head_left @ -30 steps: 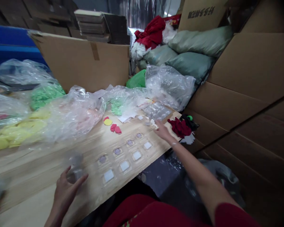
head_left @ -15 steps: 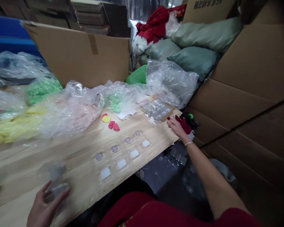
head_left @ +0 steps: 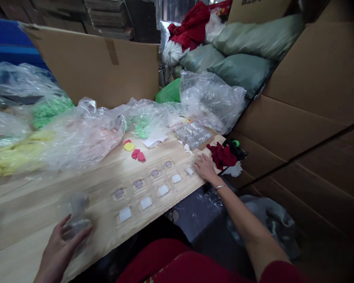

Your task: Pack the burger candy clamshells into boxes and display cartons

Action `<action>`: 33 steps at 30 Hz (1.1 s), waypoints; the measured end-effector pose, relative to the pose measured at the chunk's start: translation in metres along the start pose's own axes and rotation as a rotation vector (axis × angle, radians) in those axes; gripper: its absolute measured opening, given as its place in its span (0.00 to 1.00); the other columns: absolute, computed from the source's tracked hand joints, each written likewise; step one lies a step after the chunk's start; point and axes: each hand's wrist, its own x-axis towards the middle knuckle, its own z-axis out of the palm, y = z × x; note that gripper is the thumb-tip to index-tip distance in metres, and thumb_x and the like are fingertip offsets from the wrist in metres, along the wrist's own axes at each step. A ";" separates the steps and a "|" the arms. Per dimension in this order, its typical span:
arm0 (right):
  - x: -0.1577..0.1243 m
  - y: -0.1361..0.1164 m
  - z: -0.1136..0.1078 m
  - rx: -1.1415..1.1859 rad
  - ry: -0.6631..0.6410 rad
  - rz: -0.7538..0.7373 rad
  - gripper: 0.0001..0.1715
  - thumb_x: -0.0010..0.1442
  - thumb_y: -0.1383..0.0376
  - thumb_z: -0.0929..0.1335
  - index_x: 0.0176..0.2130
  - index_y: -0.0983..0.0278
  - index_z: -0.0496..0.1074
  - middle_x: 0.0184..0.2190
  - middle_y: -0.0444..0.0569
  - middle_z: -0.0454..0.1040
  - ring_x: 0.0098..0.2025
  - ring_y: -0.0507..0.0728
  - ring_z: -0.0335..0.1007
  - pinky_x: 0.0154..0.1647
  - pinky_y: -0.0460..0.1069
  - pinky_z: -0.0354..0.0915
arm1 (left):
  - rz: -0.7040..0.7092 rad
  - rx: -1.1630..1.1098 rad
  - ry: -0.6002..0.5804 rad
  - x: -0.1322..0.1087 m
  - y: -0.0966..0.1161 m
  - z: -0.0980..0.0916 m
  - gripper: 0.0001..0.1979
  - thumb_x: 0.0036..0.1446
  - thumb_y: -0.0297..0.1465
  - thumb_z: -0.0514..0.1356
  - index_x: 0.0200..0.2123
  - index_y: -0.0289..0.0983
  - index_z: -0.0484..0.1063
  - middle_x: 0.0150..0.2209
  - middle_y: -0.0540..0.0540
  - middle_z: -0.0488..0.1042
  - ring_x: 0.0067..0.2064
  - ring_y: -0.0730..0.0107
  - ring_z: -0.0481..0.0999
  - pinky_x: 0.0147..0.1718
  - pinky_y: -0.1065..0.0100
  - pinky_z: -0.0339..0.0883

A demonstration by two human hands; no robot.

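Note:
My left hand (head_left: 57,249), at the lower left, curves its thumb and fingers around a blurred stack of clear plastic cases (head_left: 78,220). My right hand (head_left: 205,168) rests low over the table's right end, fingers apart and bent downward. Just left of its fingertips lies a white square (head_left: 189,171); whether they touch is unclear. Beyond that hand sits a crumpled dark red cloth (head_left: 222,155). Several open clear cases run in a row, with white squares (head_left: 146,203) in the near halves and round greyish pieces (head_left: 138,183) in the far halves.
Red and yellow foam-like pieces (head_left: 138,155) lie behind the row. Clear bags of coloured pieces (head_left: 88,133) line the back, before a large cardboard box (head_left: 91,70). A clear tray (head_left: 194,134) lies at the far right. Cardboard (head_left: 312,98) walls the right side.
My right hand has moved left from the dark red cloth, which shows more fully. A further white square now appears at the row's right end. My left hand still holds the clear cases.

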 end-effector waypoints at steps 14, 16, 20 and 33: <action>0.025 -0.018 0.013 0.327 -0.190 -0.412 0.20 0.65 0.70 0.60 0.50 0.60 0.76 0.50 0.52 0.76 0.55 0.58 0.70 0.58 0.55 0.64 | 0.044 -0.192 -0.109 -0.006 0.017 0.021 0.52 0.33 0.52 0.63 0.62 0.34 0.60 0.55 0.33 0.69 0.57 0.38 0.69 0.57 0.44 0.62; 0.027 -0.020 0.012 0.340 -0.193 -0.421 0.20 0.65 0.69 0.60 0.49 0.60 0.76 0.50 0.52 0.76 0.55 0.58 0.70 0.58 0.54 0.64 | 0.052 -0.242 -0.157 -0.006 0.025 0.030 0.51 0.35 0.51 0.64 0.62 0.35 0.59 0.54 0.33 0.69 0.56 0.41 0.70 0.56 0.45 0.63; 0.035 -0.011 0.008 0.334 -0.205 -0.409 0.20 0.63 0.71 0.60 0.49 0.62 0.76 0.51 0.52 0.75 0.53 0.58 0.71 0.55 0.53 0.66 | 0.082 -0.311 -0.221 -0.013 0.047 0.050 0.50 0.37 0.51 0.64 0.62 0.35 0.59 0.55 0.34 0.68 0.58 0.44 0.68 0.57 0.46 0.62; 0.025 -0.032 -0.018 0.252 -0.096 -0.344 0.19 0.66 0.66 0.61 0.52 0.65 0.74 0.55 0.58 0.72 0.58 0.62 0.66 0.61 0.59 0.60 | 0.143 -0.215 -0.101 -0.025 0.063 0.065 0.51 0.38 0.51 0.64 0.63 0.32 0.59 0.59 0.31 0.63 0.59 0.43 0.65 0.59 0.47 0.58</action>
